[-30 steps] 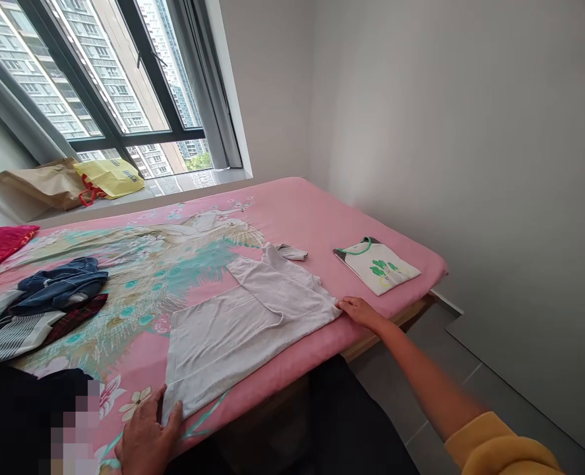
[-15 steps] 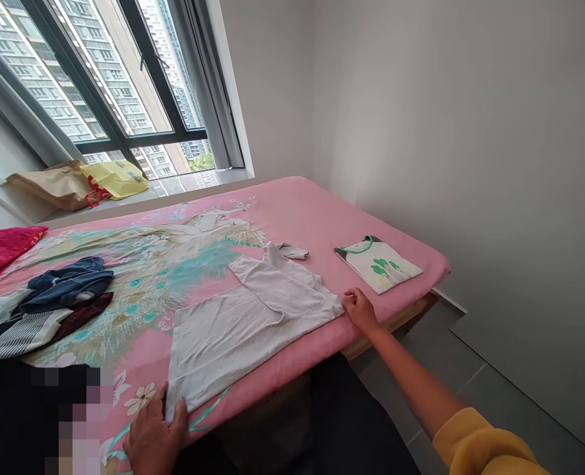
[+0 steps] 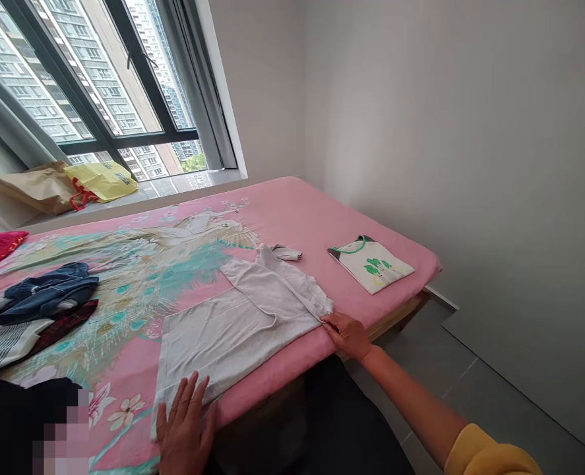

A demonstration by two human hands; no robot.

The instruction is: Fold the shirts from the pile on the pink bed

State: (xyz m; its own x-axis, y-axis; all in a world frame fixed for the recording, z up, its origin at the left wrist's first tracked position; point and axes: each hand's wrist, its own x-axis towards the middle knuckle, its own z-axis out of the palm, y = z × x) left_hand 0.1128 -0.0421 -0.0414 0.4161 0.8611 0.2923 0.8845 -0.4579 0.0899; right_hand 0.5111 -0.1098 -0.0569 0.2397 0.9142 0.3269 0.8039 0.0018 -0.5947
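Here's the pale grey garment (image 3: 213, 336), spread along the near edge of the pink bed (image 3: 292, 208), one part folded over at its right end. And the right hand (image 3: 346, 335) has it, thumb and fingers pinching the near right corner! Half a second ago those fingertips were up by that corner; now they're lower, and the corner is tucked inward. The left hand (image 3: 186, 422) has changed too: from fingers and thumb spread around the left corner to an open palm-down press on the near edge, gripping nothing. Look at the arms: the right forearm reaches in from the lower right, mustard sleeve (image 3: 490, 452) at the elbow, while the left hand comes up from the bottom. To the right lies a folded white shirt (image 3: 381, 267) with a green print; left, a clothes pile (image 3: 49, 290). Up on the sill, the yellow bag (image 3: 107, 181) carries blue lettering, too small to read.
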